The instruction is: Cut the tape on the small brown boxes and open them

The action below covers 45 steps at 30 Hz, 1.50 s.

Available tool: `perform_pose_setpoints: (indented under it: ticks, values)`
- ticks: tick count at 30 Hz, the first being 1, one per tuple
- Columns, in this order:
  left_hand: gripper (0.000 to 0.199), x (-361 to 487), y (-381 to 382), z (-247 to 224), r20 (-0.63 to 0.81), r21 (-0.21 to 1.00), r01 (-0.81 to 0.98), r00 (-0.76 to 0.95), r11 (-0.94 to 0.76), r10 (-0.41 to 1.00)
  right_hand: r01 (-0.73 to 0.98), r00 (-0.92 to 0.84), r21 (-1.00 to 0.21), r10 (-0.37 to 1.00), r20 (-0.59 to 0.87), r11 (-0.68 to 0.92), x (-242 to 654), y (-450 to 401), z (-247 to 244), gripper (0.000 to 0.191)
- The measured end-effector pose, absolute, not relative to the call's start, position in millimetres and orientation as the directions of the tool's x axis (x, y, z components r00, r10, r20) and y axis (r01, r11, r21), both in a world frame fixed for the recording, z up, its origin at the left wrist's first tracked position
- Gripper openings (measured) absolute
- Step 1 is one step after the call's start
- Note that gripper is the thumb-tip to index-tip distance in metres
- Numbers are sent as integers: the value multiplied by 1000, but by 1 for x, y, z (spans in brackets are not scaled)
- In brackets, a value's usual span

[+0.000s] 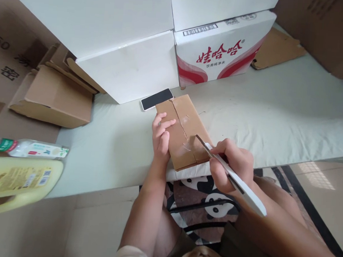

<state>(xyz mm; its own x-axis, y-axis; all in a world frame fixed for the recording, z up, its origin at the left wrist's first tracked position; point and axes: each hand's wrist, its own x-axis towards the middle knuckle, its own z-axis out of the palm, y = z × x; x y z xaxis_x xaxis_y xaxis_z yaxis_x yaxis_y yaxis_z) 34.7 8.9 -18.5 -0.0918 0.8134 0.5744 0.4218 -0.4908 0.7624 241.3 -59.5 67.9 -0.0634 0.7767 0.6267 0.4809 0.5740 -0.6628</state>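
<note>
A small brown cardboard box point(193, 124) lies at the table's front edge, with a seam down its top face and bits of clear tape across it. My left hand point(160, 139) grips its left side, fingers resting on the top and the thumb near the edge. In my right hand point(237, 161) is a white utility knife point(250, 198). Its blade is out and points at the box's top, to the right of the seam; whether the tip touches the cardboard I cannot tell. A phone point(157, 99) with a dark screen lies just behind the box.
White cartons point(137, 69) and a red-printed water carton point(220, 57) stand along the back. Brown boxes point(56, 97) are at the left, near a plastic bottle point(26, 148) and a yellow jug point(21, 180). A flat cardboard piece point(278, 50) lies back right on the cloth-covered table point(293, 109).
</note>
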Motion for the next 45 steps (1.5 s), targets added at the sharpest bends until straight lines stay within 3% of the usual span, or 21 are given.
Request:
perform_pose_setpoints:
  ticks: [10,17,21,23,26,28,31,35,40,45]
  values:
    - [47,36,6,-12,542,772,453,-100,-447,834,444,-75,-647,745,663,620,248,-66,75,19]
    - [47,36,7,-13,560,763,445,-95,-468,823,428,-207,-625,744,635,653,262,-74,92,20]
    - [46,34,6,-13,567,764,438,-105,-473,817,243,-4,-737,760,649,631,266,-68,77,18]
    - [46,33,5,-12,557,772,433,-109,-465,823,192,161,-710,692,704,678,267,-58,62,18]
    - [47,29,4,-11,527,802,394,-113,-449,842,303,263,-801,762,591,517,270,-37,41,13]
    - [46,25,3,-10,508,825,357,-127,-438,852,432,238,-828,840,488,358,273,-26,29,18]
    - [44,19,4,-10,479,847,340,-155,-409,864,660,119,-716,909,399,228,279,-14,15,25]
    - [40,12,6,-10,450,870,318,-197,-377,871,822,-63,-532,961,270,204,286,-6,-5,36]
    - [32,1,10,-11,420,895,281,-265,-347,868,888,-126,-417,975,182,193,291,-1,-23,54]
    - [27,-9,11,-8,409,906,245,-299,-345,862,821,-104,-544,982,155,173,286,-2,-17,43]
